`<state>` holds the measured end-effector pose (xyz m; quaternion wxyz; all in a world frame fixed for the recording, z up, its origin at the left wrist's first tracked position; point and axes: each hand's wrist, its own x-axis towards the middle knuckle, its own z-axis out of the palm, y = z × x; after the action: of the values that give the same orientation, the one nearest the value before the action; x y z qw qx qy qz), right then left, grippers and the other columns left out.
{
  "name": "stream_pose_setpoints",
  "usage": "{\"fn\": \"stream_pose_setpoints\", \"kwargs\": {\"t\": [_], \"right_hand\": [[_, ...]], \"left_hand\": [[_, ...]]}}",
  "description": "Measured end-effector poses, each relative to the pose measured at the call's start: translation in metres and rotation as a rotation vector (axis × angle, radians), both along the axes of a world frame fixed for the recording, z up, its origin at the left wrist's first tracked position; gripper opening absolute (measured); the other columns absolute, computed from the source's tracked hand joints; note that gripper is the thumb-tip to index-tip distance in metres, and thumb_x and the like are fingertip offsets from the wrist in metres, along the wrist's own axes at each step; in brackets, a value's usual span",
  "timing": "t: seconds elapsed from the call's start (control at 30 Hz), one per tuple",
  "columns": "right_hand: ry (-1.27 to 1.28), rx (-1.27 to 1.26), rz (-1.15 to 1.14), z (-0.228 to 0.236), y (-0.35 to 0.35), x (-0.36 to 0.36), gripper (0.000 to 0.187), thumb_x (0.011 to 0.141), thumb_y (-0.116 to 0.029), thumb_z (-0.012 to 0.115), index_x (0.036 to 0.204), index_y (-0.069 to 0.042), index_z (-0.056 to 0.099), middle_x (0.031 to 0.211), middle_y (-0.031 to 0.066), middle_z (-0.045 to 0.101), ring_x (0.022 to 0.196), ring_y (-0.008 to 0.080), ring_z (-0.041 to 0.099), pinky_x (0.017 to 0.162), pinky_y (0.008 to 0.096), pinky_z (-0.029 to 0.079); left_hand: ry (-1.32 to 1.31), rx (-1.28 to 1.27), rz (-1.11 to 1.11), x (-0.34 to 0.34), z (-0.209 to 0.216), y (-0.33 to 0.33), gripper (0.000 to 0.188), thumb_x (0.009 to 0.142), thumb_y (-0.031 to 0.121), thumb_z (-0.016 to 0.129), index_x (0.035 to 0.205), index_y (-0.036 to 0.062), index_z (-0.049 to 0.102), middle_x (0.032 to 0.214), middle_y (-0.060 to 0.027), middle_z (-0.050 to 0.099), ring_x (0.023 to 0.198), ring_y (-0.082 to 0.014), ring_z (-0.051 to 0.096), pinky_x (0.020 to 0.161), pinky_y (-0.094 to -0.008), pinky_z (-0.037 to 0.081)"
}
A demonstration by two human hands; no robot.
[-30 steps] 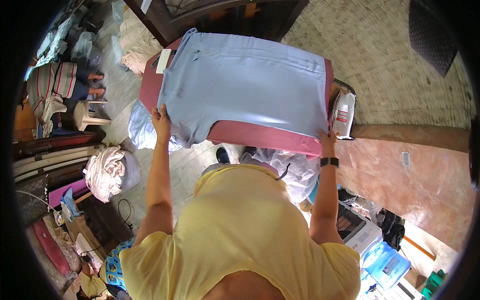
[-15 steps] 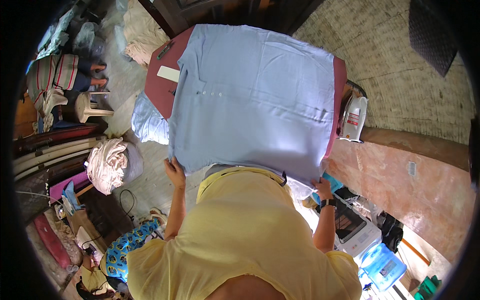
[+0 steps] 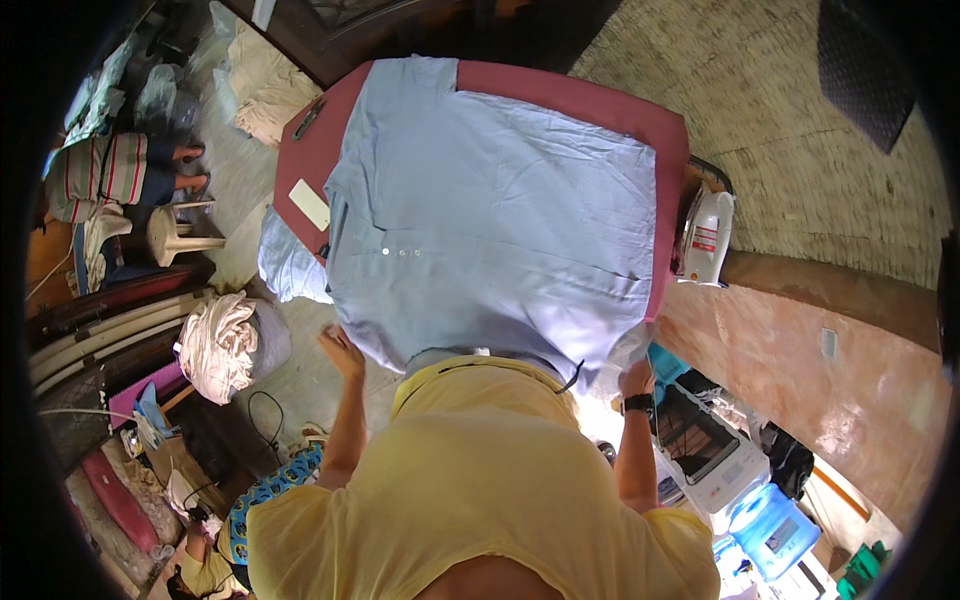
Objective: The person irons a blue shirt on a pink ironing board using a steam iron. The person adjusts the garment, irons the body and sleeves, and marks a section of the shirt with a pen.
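Note:
A light blue button-placket shirt [image 3: 490,210] lies spread on a maroon-covered ironing board [image 3: 570,90], its near edge hanging by my waist. My left hand [image 3: 342,352] is just off the shirt's near left edge, fingers apart and holding nothing. My right hand [image 3: 637,378] is closed at the shirt's near right corner, where the cloth looks pale and blurred; its fingertips are partly hidden. A white iron [image 3: 706,238] rests at the board's right end. On the board's left part lie a flat whitish rectangular object [image 3: 309,204] and a small dark green tool [image 3: 308,119].
Pale blue cloth [image 3: 290,258] hangs beside the board's left side. Left of it are a cloth bundle [image 3: 218,345], a plastic stool [image 3: 180,235] and a person's legs [image 3: 185,170]. A low wall [image 3: 800,330], a white appliance [image 3: 720,475] and a blue water jug [image 3: 772,535] are at right.
The shirt has shifted toward me and turned a little, baring more of the board's far edge. My left hand has let go of its edge. My right hand has moved slightly nearer.

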<state>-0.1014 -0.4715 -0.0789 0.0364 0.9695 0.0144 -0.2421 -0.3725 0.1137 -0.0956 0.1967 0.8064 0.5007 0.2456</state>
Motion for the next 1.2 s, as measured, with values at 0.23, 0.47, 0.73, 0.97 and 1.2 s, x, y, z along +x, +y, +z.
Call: {"fn": "stream_pose_setpoints", "kwargs": {"t": [0.23,0.47,0.73,0.97,1.2], "right_hand": [[-0.892,0.31,0.274,0.09,0.144,0.188,0.033,0.092,-0.022,0.059,0.112,0.002,0.052,0.101,0.0281,0.053,0.1,0.0478,0.05,0.086,0.0571,0.041],[-0.312,0.546,-0.276,0.083,0.176,0.236,0.04,0.085,-0.03,0.066,0.105,0.001,0.051,0.115,0.0305,0.054,0.109,0.0459,0.054,0.087,0.0531,0.044],[-0.753,0.447,-0.14,0.069,0.198,0.284,0.054,0.078,-0.025,0.072,0.115,0.004,0.048,0.107,0.0268,0.055,0.104,0.0456,0.052,0.091,0.0539,0.043],[-0.739,0.786,0.196,0.078,0.227,0.368,0.044,0.074,-0.015,0.075,0.115,-0.009,0.059,0.105,0.0165,0.063,0.104,0.0389,0.056,0.09,0.0508,0.042],[-0.675,0.843,-0.039,0.06,0.218,0.398,0.012,0.072,-0.009,0.074,0.084,-0.008,0.073,0.081,0.0102,0.072,0.077,0.029,0.07,0.069,0.0358,0.054]], "left_hand": [[-0.079,0.229,-0.402,0.244,0.099,0.113,0.033,0.094,0.024,0.057,0.118,0.0018,0.055,0.107,-0.0213,0.057,0.099,-0.0395,0.054,0.088,-0.047,0.042],[0.063,-0.004,-0.192,0.275,0.063,0.172,0.027,0.09,0.03,0.062,0.107,0.0101,0.063,0.097,-0.0117,0.067,0.098,-0.0353,0.06,0.083,-0.0483,0.045],[0.22,0.323,-0.204,0.294,0.079,0.169,0.03,0.086,0.016,0.061,0.116,0.0122,0.058,0.117,-0.0098,0.061,0.112,-0.0319,0.055,0.091,-0.0451,0.042],[0.072,0.407,-1.095,0.459,0.141,0.094,0.038,0.085,0.001,0.059,0.122,0.0096,0.056,0.122,-0.0102,0.057,0.124,-0.0293,0.048,0.101,-0.044,0.037],[0.322,0.344,-1.266,0.506,0.148,0.108,0.026,0.085,0.019,0.067,0.109,0.0099,0.059,0.111,-0.0071,0.06,0.11,-0.0269,0.051,0.091,-0.042,0.039]]}}
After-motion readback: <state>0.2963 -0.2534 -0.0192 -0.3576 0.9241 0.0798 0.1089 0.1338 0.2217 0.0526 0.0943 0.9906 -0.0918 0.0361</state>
